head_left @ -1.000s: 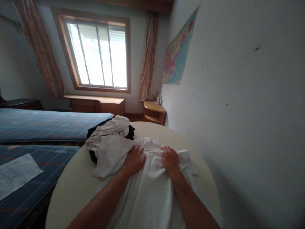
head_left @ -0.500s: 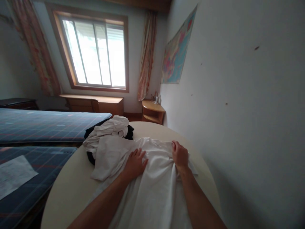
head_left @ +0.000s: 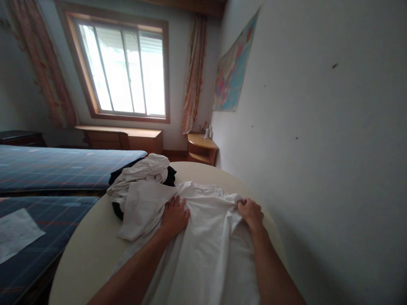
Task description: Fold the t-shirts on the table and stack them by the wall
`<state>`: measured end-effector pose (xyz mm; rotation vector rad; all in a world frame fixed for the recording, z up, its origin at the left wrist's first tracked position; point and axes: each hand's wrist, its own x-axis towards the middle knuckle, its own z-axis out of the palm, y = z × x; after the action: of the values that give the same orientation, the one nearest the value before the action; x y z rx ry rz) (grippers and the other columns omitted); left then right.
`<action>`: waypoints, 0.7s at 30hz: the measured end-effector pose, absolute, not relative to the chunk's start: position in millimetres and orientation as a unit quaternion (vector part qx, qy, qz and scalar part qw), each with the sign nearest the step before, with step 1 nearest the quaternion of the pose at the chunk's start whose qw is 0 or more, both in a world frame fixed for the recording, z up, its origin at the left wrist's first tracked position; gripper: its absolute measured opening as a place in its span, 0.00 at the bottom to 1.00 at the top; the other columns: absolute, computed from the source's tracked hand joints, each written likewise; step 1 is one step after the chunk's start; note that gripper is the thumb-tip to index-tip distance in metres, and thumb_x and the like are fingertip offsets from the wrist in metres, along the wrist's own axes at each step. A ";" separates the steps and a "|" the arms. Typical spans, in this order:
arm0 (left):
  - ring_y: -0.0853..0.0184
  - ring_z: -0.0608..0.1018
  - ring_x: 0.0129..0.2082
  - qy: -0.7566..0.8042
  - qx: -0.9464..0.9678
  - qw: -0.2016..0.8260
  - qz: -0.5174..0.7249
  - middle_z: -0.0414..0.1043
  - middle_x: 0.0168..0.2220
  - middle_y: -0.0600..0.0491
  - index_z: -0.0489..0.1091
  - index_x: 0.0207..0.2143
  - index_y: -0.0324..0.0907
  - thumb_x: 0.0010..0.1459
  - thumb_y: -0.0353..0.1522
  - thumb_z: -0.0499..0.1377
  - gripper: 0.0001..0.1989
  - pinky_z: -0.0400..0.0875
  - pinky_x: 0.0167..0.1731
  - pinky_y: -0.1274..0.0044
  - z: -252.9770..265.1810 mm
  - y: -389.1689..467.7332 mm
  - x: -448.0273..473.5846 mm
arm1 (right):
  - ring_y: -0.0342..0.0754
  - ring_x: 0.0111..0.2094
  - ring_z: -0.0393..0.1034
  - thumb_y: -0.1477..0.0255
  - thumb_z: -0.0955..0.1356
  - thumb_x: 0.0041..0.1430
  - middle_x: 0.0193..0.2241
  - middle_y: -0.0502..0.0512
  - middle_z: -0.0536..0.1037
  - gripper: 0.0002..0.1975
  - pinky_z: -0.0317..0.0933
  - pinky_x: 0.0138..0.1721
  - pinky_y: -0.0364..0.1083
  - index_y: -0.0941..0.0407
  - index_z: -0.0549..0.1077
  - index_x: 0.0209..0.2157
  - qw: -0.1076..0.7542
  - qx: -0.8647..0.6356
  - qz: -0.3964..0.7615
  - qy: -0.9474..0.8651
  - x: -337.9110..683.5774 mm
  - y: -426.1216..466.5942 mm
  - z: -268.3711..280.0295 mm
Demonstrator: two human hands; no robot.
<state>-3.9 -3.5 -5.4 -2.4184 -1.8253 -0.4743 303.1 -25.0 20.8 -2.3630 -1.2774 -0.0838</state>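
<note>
A white T-shirt (head_left: 203,237) lies spread over the round cream table (head_left: 82,245), its body running toward me and one sleeve out to the left. My left hand (head_left: 176,216) rests flat on the cloth near that sleeve, fingers stretched out. At the right shoulder of the shirt, my right hand (head_left: 252,212) pinches the fabric, and folds run from its fingers down the front. The right sleeve is mostly hidden by my right hand and forearm.
A heap of crumpled white clothes (head_left: 140,171) with black cloth (head_left: 171,176) under it sits at the table's back left. Plaid mattresses (head_left: 70,169) stand to the left, a sheet of paper (head_left: 19,233) on the nearer one. A wall (head_left: 333,178) rises close on the right.
My right hand has moved right and slightly down, pulling the shirt's shoulder outward and stretching the cloth. My left hand stays flat, a little further left in view.
</note>
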 end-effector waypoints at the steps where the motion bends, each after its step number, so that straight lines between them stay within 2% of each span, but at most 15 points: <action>1: 0.52 0.61 0.65 -0.595 -0.788 0.038 -0.155 0.59 0.66 0.41 0.64 0.62 0.42 0.65 0.37 0.52 0.24 0.56 0.61 0.59 -6.3 -3.2 -4.2 | 0.61 0.44 0.74 0.65 0.63 0.60 0.41 0.68 0.79 0.17 0.65 0.43 0.54 0.59 0.77 0.44 0.236 -0.860 -0.014 -0.453 303.3 -24.3 21.1; 4: 0.51 0.61 0.65 -0.594 -0.788 0.037 -0.158 0.59 0.66 0.41 0.64 0.62 0.41 0.65 0.37 0.52 0.25 0.56 0.61 0.58 -8.4 -2.5 -5.1 | 0.57 0.43 0.75 0.67 0.61 0.63 0.41 0.67 0.80 0.18 0.64 0.43 0.50 0.59 0.73 0.50 0.331 -0.848 -0.015 -0.413 304.7 -23.8 27.4; 7: 0.49 0.61 0.66 -0.588 -0.791 0.035 -0.163 0.59 0.66 0.39 0.63 0.63 0.40 0.66 0.38 0.51 0.25 0.56 0.61 0.57 -8.7 -2.9 -5.6 | 0.57 0.45 0.74 0.64 0.60 0.65 0.44 0.67 0.79 0.19 0.63 0.44 0.49 0.59 0.71 0.51 0.445 -0.806 -0.076 -0.383 308.3 -25.8 35.8; 10: 0.49 0.61 0.66 -0.589 -0.791 0.033 -0.163 0.58 0.66 0.39 0.63 0.63 0.40 0.66 0.38 0.52 0.25 0.56 0.61 0.56 -8.5 -3.2 -5.2 | 0.57 0.46 0.73 0.62 0.63 0.63 0.46 0.67 0.78 0.20 0.62 0.46 0.49 0.59 0.71 0.51 0.489 -0.777 -0.096 -0.384 311.3 -27.3 39.0; 13: 0.49 0.60 0.66 -0.590 -0.790 0.033 -0.160 0.58 0.66 0.40 0.63 0.62 0.41 0.66 0.38 0.52 0.25 0.56 0.62 0.57 -9.2 -3.0 -4.5 | 0.56 0.49 0.72 0.66 0.61 0.63 0.48 0.66 0.78 0.19 0.62 0.49 0.48 0.59 0.72 0.51 0.457 -0.787 -0.044 -0.413 312.9 -27.1 35.8; 16: 0.49 0.60 0.66 -0.592 -0.789 0.028 -0.164 0.58 0.66 0.39 0.63 0.62 0.40 0.66 0.38 0.52 0.25 0.56 0.62 0.56 -9.7 -3.0 -4.6 | 0.54 0.50 0.72 0.70 0.56 0.65 0.50 0.63 0.77 0.22 0.62 0.50 0.48 0.57 0.72 0.54 0.381 -0.827 0.014 -0.413 314.2 -25.9 31.6; 18: 0.49 0.60 0.66 -0.591 -0.788 0.022 -0.172 0.59 0.66 0.40 0.63 0.62 0.41 0.66 0.37 0.52 0.24 0.56 0.62 0.56 -8.7 -3.4 -5.4 | 0.54 0.49 0.73 0.68 0.54 0.67 0.49 0.63 0.78 0.23 0.62 0.49 0.49 0.57 0.72 0.54 0.345 -0.848 0.034 -0.402 314.1 -25.2 30.6; 21: 0.50 0.57 0.68 -0.554 -0.809 0.014 -0.198 0.58 0.66 0.43 0.64 0.62 0.43 0.63 0.34 0.54 0.25 0.52 0.65 0.57 -5.4 -4.4 -6.9 | 0.60 0.47 0.73 0.60 0.57 0.66 0.44 0.67 0.80 0.23 0.63 0.48 0.53 0.58 0.77 0.47 0.295 -0.861 0.033 -0.413 310.2 -25.5 32.2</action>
<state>-6.9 -4.4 -5.4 -2.5176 -1.7245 -0.6163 310.2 -25.5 32.2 -2.2922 -1.0981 0.0877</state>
